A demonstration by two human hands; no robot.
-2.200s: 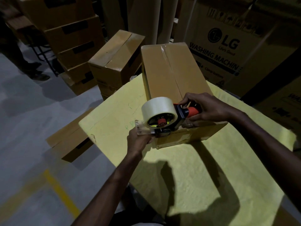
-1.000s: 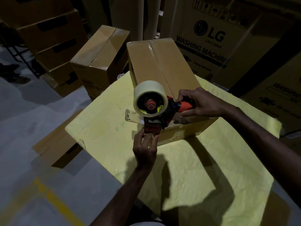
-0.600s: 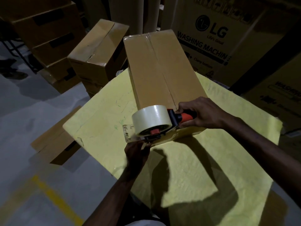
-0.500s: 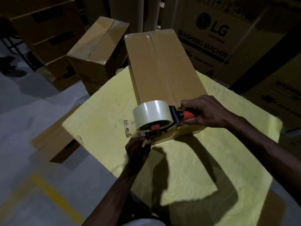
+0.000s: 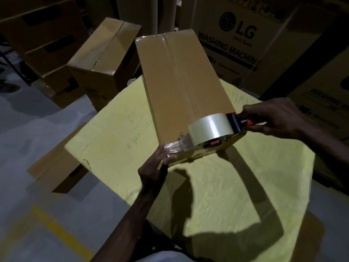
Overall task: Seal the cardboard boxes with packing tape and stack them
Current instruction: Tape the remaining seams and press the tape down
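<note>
A long cardboard box (image 5: 181,87) lies on the yellow-covered table (image 5: 236,186), its top seam running away from me with clear tape along it. My right hand (image 5: 273,118) grips the orange handle of a tape dispenser (image 5: 213,129) carrying a roll of clear tape at the box's near right corner. My left hand (image 5: 154,167) presses the loose end of the tape (image 5: 172,146) flat against the box's near left corner. A short strip of tape stretches between my left hand and the dispenser.
A taped box (image 5: 105,59) stands on others left of the table. More stacked boxes (image 5: 41,36) fill the far left. Large LG washing machine cartons (image 5: 245,44) stand behind and right. A flat box (image 5: 54,167) lies on the grey floor beside a yellow line (image 5: 62,229).
The dispenser has moved right along the box's near edge, drawing out a strip of tape. My left hand has gone from under the dispenser to the box's near left corner, flat on the tape end.
</note>
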